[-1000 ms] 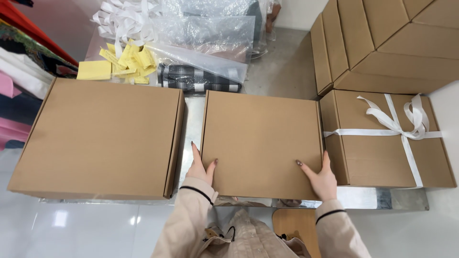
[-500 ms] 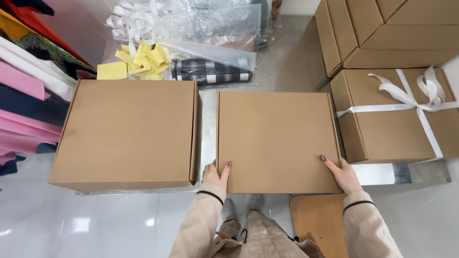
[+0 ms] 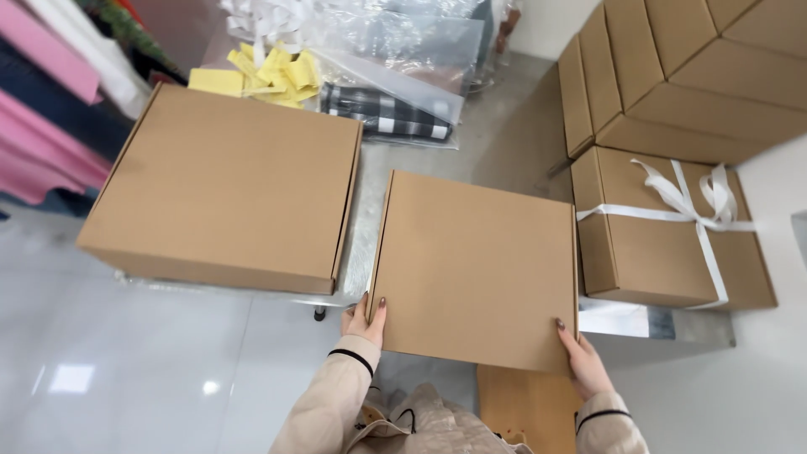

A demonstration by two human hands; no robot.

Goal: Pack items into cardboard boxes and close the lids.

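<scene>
The person stood at the near edge of the silver metal bench [image 3: 626, 319] with both hands on a flat, closed, plain brown cardboard box [image 3: 475, 269]. The box lay at the bench's near edge, its near side jutting out past that edge toward the person's body, and turned slightly askew to the edge.

The left hand [image 3: 361, 324] gripped the box's near left corner, thumb lying on the lid and the other fingers tucked along the side wall. The right hand [image 3: 582, 360] clasped the near right corner, one dark-nailed fingertip on top, the rest under or behind the edge where I could not see them. So the box sat between the two hands, held at its nearest corners.

A larger brown cardboard box [image 3: 223, 189] rested to the left, apart from the held one by a strip of bare bench. To the right sat a brown box tied with white ribbon [image 3: 672, 231], just beside the held box. At the far edge lay yellow paper slips [image 3: 269, 76], a folded black-and-white checked cloth [image 3: 382, 113] and clear plastic bags [image 3: 395, 42].
</scene>
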